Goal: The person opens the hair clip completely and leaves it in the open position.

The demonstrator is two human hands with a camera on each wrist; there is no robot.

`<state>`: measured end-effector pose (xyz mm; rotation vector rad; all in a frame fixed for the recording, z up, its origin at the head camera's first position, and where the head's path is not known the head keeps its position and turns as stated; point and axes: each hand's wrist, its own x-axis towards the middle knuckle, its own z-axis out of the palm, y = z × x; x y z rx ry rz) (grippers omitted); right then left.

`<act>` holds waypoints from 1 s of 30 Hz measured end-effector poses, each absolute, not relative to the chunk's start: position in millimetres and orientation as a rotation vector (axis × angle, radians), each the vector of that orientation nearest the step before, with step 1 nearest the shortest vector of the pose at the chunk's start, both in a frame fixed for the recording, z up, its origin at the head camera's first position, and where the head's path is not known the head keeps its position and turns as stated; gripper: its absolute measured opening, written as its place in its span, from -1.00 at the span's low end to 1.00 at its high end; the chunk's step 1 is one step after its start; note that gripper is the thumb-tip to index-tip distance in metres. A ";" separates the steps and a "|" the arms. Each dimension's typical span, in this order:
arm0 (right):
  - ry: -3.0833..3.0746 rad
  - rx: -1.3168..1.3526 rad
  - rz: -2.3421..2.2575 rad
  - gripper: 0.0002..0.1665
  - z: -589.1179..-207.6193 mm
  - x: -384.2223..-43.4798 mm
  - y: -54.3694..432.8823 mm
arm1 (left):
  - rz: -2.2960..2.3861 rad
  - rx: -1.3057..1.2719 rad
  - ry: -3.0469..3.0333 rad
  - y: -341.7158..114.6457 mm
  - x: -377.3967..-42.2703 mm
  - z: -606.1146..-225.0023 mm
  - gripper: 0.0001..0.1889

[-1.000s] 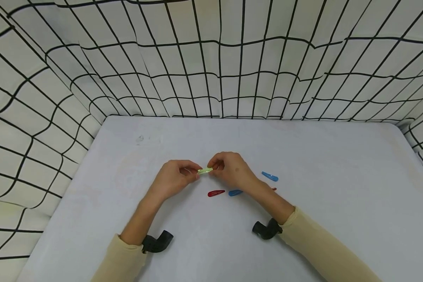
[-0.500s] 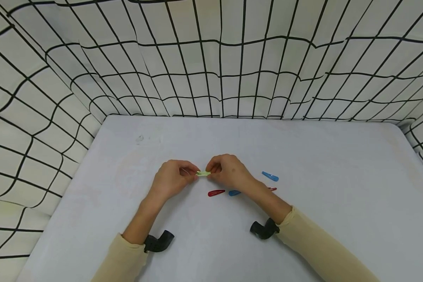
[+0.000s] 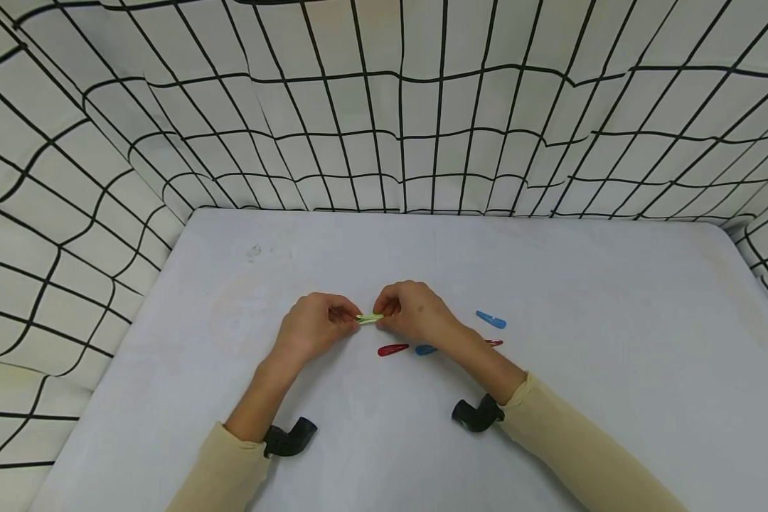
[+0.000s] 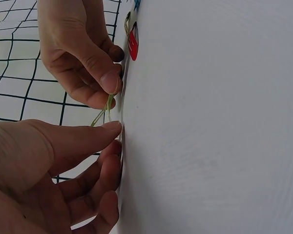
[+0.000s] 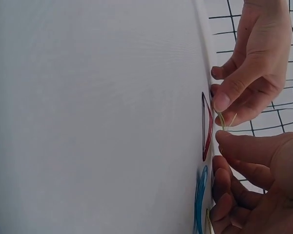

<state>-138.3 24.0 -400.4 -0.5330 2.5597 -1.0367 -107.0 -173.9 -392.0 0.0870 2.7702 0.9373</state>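
A pale green snap hair clip (image 3: 369, 319) is between my two hands above the table, its thin parts spread apart. My left hand (image 3: 313, 326) pinches its left end with thumb and fingertips. The other end is pinched by my right hand (image 3: 416, 311); the left wrist view shows the right thumb (image 4: 110, 82) over the clip's narrow part. Just below the hands lies a red hair clip (image 3: 393, 350). Beside it, a blue hair clip (image 3: 425, 350) is partly hidden by my right wrist.
A second blue hair clip (image 3: 491, 319) lies right of my right hand. Another red clip (image 3: 496, 343) pokes out behind the forearm, and a greenish clip (image 5: 208, 222) shows beside the blue one in the right wrist view. Black-gridded white cloth (image 3: 384, 156) walls the white table (image 3: 582, 284).
Both hands have drifted slightly toward me with the green hair clip. Its parts now show spread apart, where they looked closer together before. The clips on the table have stayed put.
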 end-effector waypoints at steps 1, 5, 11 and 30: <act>2.565 -0.533 -1.028 -0.89 -400.1 -138.3 23.7 | 0.926 0.082 2.775 -173.3 -106.7 -392.0 -0.89; 2.583 -0.522 -0.979 -0.89 -398.4 -137.5 22.5 | 0.874 0.078 2.798 -169.9 -105.6 -391.1 -0.88; 2.610 -0.502 -0.922 -0.88 -398.3 -137.0 22.2 | 0.815 0.093 2.832 -165.8 -105.0 -391.0 -0.89; 2.627 -0.475 -0.871 -0.81 -396.0 -133.9 26.0 | 0.811 0.054 2.834 -165.4 -101.9 -387.9 -0.90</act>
